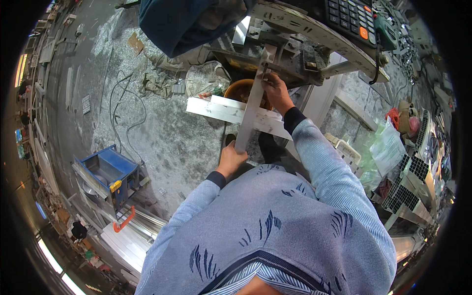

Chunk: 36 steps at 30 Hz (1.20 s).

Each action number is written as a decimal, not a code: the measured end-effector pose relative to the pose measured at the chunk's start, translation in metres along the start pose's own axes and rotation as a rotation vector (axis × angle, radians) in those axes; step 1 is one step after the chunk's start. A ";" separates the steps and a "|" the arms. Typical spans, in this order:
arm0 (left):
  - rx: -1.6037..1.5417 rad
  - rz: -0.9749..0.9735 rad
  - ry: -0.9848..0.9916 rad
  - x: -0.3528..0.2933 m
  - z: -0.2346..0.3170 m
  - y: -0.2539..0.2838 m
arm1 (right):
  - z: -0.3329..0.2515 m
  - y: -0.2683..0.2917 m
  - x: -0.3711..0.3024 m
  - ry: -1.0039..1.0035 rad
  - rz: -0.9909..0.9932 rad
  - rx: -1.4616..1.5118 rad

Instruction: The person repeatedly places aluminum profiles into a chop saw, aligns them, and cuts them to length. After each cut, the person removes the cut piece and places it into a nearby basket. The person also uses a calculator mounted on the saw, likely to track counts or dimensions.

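A person is holding a long, flat metal strip (253, 101) with both hands, and its far end is reaching in among the parts of a dark metal machine (302, 73) in front. I am judging that the step in hand is the placing or steadying of this strip at the machine. The next move, in my opinion, is calling for a firm grip at both places, so that the strip is not turning or slipping.

The left hand (232, 160) is grasping the near end, close to the body; its thumb is resting by the edge, and some fingers are going out of sight behind the metal. The right hand (279, 92) is gripping the farther part from the right side, with its fingers curling at the edge; how tightly, I cannot tell. The left forearm is slanting forward and inward, while the right one is reaching farther and leaning to the left.

The strip is crossing above some white bars (216, 109), near a yellow bucket (237, 88); whether it is touching the bars, I cannot tell.
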<state>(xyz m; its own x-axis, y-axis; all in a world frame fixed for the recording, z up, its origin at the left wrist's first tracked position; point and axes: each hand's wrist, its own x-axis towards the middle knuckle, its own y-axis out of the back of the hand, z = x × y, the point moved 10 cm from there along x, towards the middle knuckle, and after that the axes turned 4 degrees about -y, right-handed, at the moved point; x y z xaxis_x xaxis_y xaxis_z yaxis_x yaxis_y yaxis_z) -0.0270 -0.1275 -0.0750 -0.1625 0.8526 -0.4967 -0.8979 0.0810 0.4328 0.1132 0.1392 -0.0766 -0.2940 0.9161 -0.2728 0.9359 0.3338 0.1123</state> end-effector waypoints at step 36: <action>-0.067 -0.072 0.113 -0.027 0.027 0.025 | -0.015 -0.001 -0.027 0.023 0.243 0.304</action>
<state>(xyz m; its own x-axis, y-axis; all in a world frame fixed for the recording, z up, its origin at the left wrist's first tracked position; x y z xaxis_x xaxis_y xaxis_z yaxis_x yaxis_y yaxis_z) -0.0341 -0.1343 -0.0309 -0.1382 0.7822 -0.6075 -0.9336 0.1019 0.3436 0.1174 0.1174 -0.0551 -0.0572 0.9662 -0.2514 0.9926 0.0280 -0.1182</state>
